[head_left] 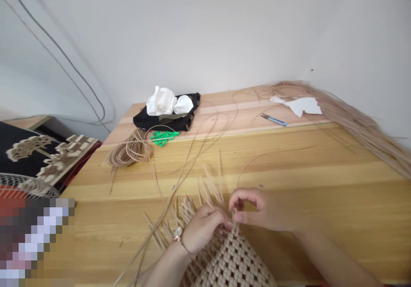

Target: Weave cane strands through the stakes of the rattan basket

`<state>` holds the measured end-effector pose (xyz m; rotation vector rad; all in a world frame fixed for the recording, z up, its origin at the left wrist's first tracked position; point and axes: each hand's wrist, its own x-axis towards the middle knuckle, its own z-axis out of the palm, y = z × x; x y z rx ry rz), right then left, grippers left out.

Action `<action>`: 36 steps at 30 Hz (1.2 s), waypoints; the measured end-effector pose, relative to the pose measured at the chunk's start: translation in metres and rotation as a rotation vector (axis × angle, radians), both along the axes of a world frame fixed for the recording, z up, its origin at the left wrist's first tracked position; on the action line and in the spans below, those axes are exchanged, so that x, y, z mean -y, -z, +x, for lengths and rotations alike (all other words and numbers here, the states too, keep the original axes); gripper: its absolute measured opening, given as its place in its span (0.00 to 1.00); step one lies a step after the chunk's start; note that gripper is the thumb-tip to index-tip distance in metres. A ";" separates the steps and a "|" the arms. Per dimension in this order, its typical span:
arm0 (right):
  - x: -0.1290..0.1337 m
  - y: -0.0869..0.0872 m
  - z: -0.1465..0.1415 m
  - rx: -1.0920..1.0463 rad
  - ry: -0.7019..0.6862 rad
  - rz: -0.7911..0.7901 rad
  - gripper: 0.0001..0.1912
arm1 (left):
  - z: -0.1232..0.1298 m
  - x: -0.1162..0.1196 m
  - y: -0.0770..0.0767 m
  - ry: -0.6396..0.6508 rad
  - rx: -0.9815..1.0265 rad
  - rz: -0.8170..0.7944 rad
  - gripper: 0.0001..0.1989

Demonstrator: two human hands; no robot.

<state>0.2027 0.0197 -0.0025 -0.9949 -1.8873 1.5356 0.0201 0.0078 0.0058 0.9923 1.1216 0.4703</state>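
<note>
A tan woven piece of cane-like strands (237, 257) with an openwork pattern rises from the table's near edge, its corner pointing up. Loose strand ends (188, 210) bristle from its left side. My left hand (208, 225), with a watch (178, 233) on the wrist, closes its fingers on the edge near that corner. At the tip, the thumb and forefinger of my right hand (252, 207) pinch a strand (234, 215). Long strands run from the work toward the left front and up the table.
On the wooden table (321, 171) lie a coiled strand bundle (130, 150), green clips or ties (163, 138), a black bag (144, 118) topped with white tissue (162, 100), blue thread snips (274, 119), white paper (303, 106) and a long strand bundle (359, 128). A fan guard (28, 184) stands at left.
</note>
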 end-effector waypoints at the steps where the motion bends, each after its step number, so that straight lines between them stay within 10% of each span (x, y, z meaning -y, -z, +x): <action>1: 0.000 -0.002 0.000 0.022 -0.003 0.001 0.13 | 0.000 0.000 0.000 0.021 -0.004 0.019 0.10; 8: -0.004 0.004 -0.005 -0.020 0.197 -0.055 0.13 | 0.002 -0.001 -0.001 0.097 -0.039 0.102 0.12; 19: 0.015 0.017 -0.038 0.400 1.012 0.621 0.04 | 0.009 0.010 0.009 0.052 -0.205 0.315 0.15; 36: -0.048 0.057 -0.020 0.879 0.804 0.741 0.13 | 0.014 -0.006 0.023 -0.129 -0.341 0.376 0.15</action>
